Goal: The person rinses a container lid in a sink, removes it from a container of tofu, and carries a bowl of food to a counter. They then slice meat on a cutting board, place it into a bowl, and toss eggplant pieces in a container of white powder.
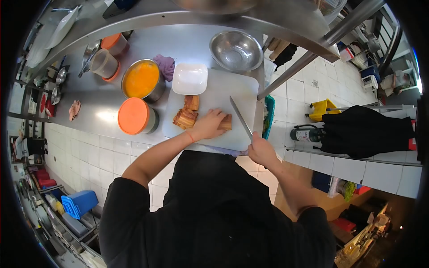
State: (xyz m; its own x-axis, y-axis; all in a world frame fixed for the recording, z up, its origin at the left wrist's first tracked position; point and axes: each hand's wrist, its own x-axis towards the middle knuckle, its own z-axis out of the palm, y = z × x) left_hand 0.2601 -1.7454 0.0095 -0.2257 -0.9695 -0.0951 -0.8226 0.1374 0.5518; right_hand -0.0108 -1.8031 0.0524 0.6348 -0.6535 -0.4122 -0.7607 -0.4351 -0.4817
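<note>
On the white cutting board [216,87], my left hand [211,124] presses down on a browned, layered piece of meat that looks like pork belly [228,122]. Its fingers are bent over the piece and partly hide it. My right hand [262,151] grips a kitchen knife [240,115] by the handle. The blade points away from me and slants left, to the right of the meat and apart from it. More browned meat pieces [185,117] lie left of my left hand. Behind them sits a white square bowl [190,79], with nothing seen inside.
A steel bowl [236,51] stands behind the board. To the left are a pot of orange liquid [141,79], an orange-lidded container [133,116], a clear tub [103,62] and a purple cloth [164,67]. A steel shelf edge [178,20] crosses overhead; a teal crate [269,116] is right of the counter.
</note>
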